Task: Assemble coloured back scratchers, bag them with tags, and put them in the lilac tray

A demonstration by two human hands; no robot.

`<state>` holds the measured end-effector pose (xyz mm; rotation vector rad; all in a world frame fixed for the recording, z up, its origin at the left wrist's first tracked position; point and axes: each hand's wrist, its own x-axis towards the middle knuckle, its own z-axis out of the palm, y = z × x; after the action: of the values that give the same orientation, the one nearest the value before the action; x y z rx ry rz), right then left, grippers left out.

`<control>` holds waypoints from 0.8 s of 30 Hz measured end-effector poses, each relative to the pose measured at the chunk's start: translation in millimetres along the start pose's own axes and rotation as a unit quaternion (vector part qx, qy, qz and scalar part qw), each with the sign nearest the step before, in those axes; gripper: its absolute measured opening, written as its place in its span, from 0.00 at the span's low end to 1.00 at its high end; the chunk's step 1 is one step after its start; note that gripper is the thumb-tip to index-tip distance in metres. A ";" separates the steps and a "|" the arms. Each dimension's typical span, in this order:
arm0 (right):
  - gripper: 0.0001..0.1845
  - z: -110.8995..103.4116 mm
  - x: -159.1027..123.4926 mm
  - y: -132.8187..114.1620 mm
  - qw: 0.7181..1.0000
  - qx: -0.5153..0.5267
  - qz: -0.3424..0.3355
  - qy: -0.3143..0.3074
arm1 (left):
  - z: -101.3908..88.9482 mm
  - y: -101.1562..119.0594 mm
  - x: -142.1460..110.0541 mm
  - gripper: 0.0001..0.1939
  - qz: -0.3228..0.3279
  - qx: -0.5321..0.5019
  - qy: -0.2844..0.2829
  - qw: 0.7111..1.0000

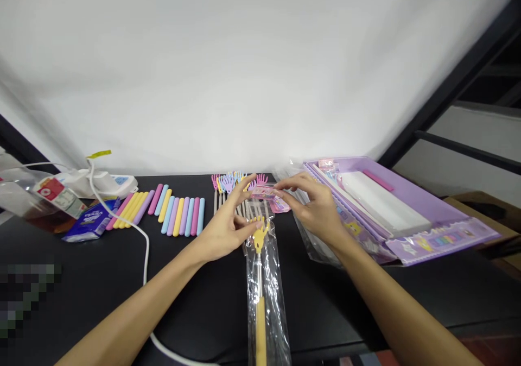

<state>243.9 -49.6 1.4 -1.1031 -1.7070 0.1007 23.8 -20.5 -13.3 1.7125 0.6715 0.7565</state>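
Note:
In the middle of the head view, a yellow back scratcher point(259, 241) with a hand-shaped head, metal rod and yellow handle lies in a long clear plastic sleeve point(274, 290). My left hand point(228, 222) is at the sleeve's upper end, its thumb pressed by the scratcher's head. Its index finger stretches up to the left end of a small pink printed card point(264, 193). Thumb and fingertips of my right hand point(311, 203) pinch the card's right end. Behind my hands are several back scratchers point(228, 182) with coloured heads, partly hidden.
Coloured handle tubes point(183, 215) lie in rows at left. Beyond them are a blue packet point(91, 222), a bottle point(52, 197), a power strip point(126, 183) and a white cable point(146, 257). A purple box point(423, 192) stands at right beside more clear plastic point(317, 246).

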 end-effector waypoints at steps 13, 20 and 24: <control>0.15 11.6 -2.4 0.8 0.975 0.159 0.140 -0.065 | 1.6 0.3 1.5 0.45 0.006 -0.005 0.014 1.000; 0.14 14.0 -5.3 3.8 0.979 0.162 0.113 -0.046 | 4.0 -2.7 1.5 0.47 0.007 0.012 0.037 0.999; 0.11 12.8 -5.5 6.0 0.985 0.159 0.069 -0.027 | 4.8 -2.8 1.6 0.47 0.012 -0.001 0.024 1.000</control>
<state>237.6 -44.6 -11.5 -0.9837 -1.5934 0.4773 28.3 -21.5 -16.7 1.7082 0.6837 0.8171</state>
